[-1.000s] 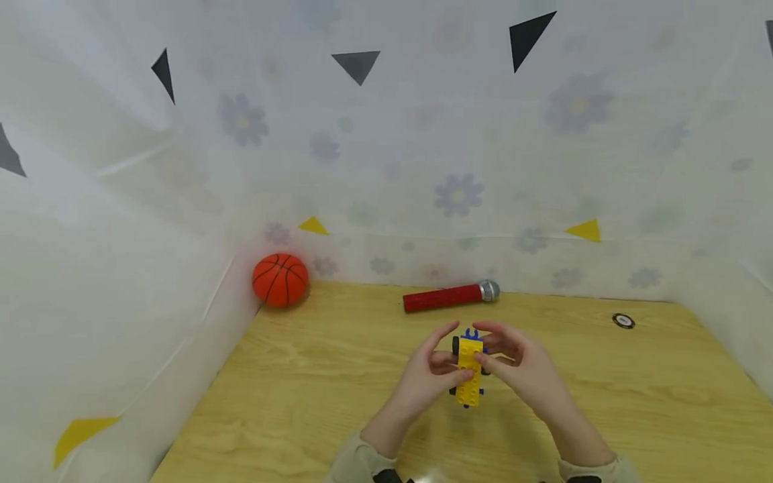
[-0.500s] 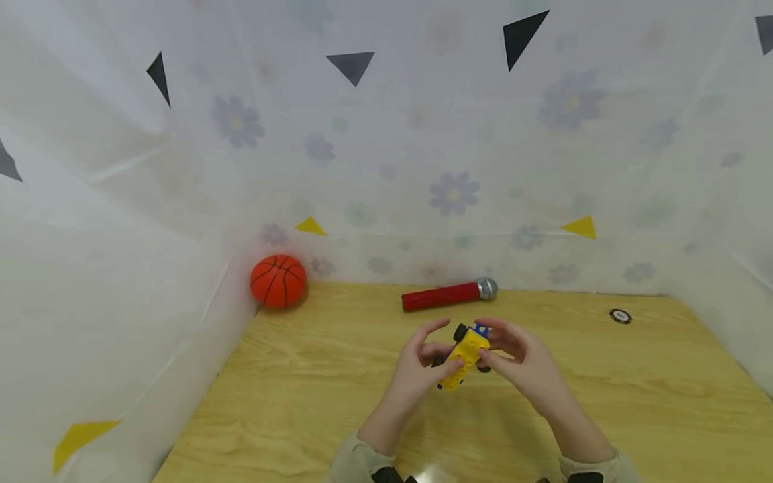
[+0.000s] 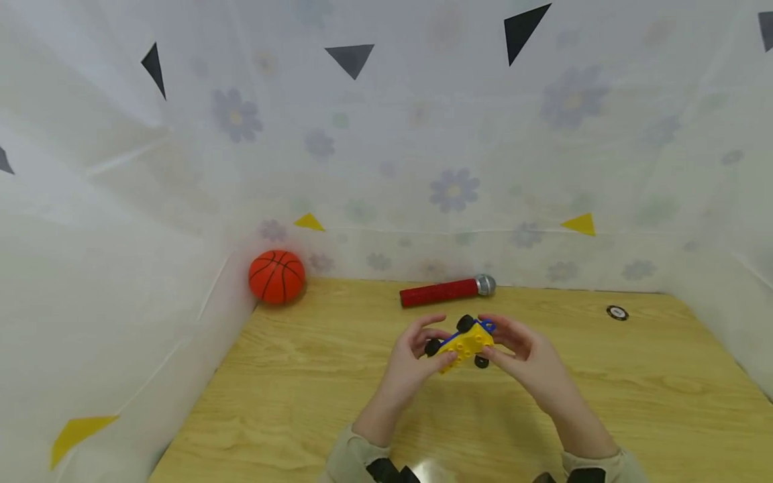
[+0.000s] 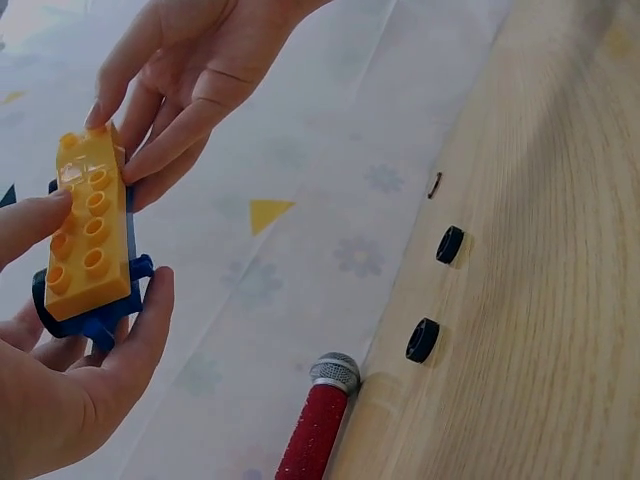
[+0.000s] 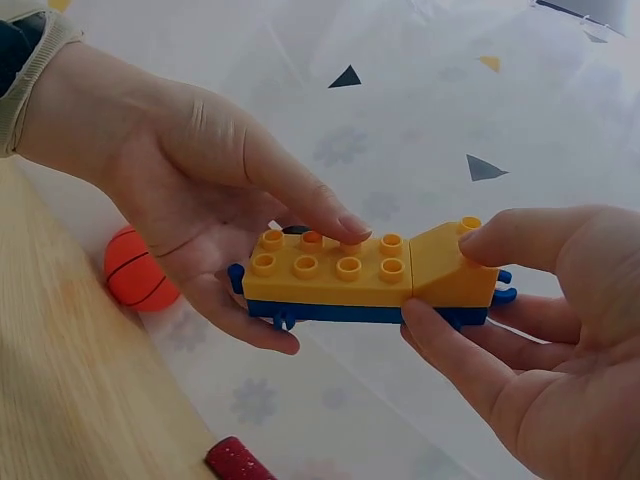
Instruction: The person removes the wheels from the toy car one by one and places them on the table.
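Note:
A yellow and blue toy brick car [image 3: 468,343] is held above the table between both hands. My left hand [image 3: 406,362] grips its rear end, thumb on the yellow studs [image 5: 348,268]. At the sloped front, my right hand [image 3: 530,365] pinches it between thumb and fingers. Black wheels sit on one side of the car; on the side facing the right wrist view, bare blue pegs [image 5: 284,321] stick out. Two loose black wheels [image 4: 450,244] stand on the table in the left wrist view. One wheel [image 3: 481,362] shows below the car in the head view.
A red toy microphone [image 3: 439,293] with a silver head lies near the back wall. An orange ball with basketball lines [image 3: 276,277] rests at the back left corner. A black and white round chip [image 3: 617,312] lies at the back right. White patterned sheeting encloses the table [image 3: 290,389].
The car has turned in the hands from pointing straight away to lying slantwise, its front to the right, exposing the wheels on its left side. Both hands have kept their grip.

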The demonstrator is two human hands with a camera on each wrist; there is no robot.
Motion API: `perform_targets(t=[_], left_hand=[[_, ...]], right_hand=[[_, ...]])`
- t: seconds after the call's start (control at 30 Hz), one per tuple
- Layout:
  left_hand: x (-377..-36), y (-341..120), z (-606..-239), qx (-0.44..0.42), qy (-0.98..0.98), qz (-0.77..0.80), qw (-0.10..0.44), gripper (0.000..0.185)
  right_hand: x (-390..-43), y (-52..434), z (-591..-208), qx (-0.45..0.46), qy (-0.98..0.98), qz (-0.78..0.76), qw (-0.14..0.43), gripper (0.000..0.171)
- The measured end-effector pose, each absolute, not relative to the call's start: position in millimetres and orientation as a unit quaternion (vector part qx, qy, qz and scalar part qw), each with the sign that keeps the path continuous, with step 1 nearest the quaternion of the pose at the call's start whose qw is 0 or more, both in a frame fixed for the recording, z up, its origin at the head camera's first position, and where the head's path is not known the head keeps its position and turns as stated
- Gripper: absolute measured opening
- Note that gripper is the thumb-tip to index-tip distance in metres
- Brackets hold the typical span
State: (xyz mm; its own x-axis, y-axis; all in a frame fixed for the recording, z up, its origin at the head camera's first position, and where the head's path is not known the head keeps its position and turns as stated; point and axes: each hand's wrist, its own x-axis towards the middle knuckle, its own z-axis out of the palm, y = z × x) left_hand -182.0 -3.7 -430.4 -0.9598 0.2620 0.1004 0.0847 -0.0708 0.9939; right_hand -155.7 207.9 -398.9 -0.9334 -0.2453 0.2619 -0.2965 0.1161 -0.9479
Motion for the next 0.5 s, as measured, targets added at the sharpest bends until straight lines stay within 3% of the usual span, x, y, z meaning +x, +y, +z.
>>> perform_targets(t=[0.5], left_hand=[[-181.3, -9.6, -427.8, 0.118, 0.625, 0.765, 0.095, 0.045]], right_hand=[[-154.7, 211.3, -404.7, 0.229, -0.706, 0.670, -0.006, 0.049]])
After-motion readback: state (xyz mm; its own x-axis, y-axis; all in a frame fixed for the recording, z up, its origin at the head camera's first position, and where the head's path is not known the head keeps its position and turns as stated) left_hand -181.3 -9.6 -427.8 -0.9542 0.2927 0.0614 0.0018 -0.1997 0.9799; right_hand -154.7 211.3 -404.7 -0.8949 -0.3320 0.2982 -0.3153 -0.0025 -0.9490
